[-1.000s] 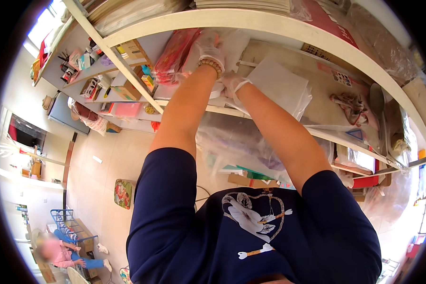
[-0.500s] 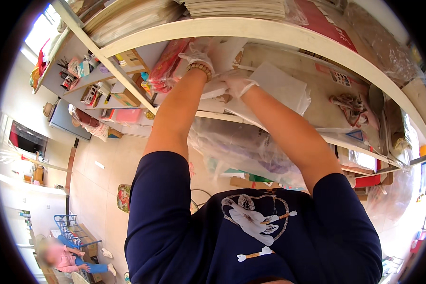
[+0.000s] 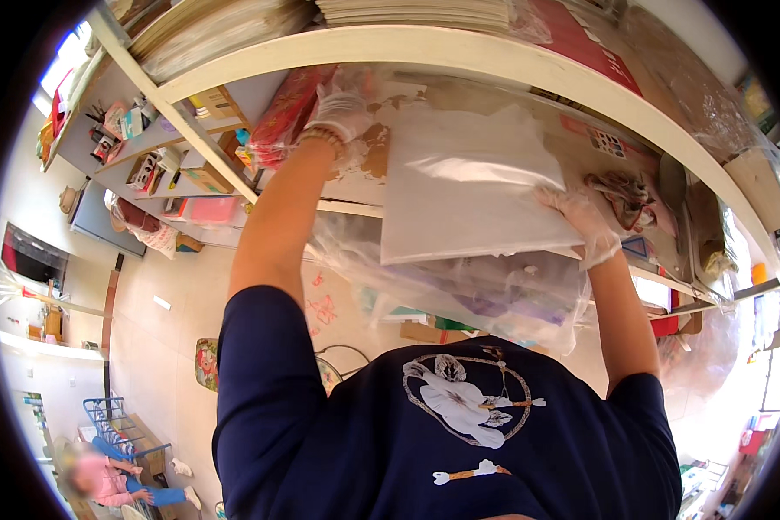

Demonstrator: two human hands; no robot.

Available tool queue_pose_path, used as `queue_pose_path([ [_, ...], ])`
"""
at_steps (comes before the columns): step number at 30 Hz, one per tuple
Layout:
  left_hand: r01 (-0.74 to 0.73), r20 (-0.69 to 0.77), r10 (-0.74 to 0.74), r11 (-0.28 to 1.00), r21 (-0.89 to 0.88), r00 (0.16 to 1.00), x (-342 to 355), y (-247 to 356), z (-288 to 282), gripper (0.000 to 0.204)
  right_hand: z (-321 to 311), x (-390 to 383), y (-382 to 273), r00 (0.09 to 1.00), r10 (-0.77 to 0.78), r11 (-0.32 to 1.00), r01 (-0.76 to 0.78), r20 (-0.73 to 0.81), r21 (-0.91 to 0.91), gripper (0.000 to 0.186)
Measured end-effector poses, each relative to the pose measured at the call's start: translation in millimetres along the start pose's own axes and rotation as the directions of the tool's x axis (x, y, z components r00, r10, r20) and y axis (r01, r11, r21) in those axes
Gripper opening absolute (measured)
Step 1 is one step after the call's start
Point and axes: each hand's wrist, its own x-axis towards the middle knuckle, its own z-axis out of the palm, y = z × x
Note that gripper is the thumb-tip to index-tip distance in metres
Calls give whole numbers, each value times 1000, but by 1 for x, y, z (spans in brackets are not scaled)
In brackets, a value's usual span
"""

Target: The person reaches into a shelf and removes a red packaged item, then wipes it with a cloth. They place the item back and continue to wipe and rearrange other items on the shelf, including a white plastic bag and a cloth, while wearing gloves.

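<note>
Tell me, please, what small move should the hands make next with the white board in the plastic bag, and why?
Probably draw the white board a little further out, level. The right hand grips its right edge, while the left hand reaches deeper into the shelf near a red package. The loose plastic bag hangs below the board and could snag on the shelf edge.

A large, flat white board (image 3: 468,186), seemingly wrapped in clear plastic that hangs loose and crumpled below its lower edge, is tilted at a shelf's front, its right edge gripped by the gloved right hand (image 3: 585,221), while the gloved left hand (image 3: 338,108) rests beyond its upper left corner.
</note>
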Motion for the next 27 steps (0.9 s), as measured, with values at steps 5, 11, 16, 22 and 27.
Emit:
queue_pose_path([
  [5,-210,-150,187,966,-152,971,-59,10,-24,35,-21,-24,36,988,129,964,-145,85,224,36],
  [11,306,397,95,486,-819,913,-89,25,-6,61,-15,-13,34,984,86,935,-134,159,327,36],
  [16,344,391,89,326,-881,916,-89,35,-4,75,-10,-6,13,992,54,925,-93,116,368,40],
  [22,531,539,123,92,-842,833,-81,38,2,33,-31,34,10,983,15,907,-91,184,410,43],
  [27,550,543,125,-32,-835,831,-78,38,11,23,-36,75,6,986,141,979,-152,88,136,44],
])
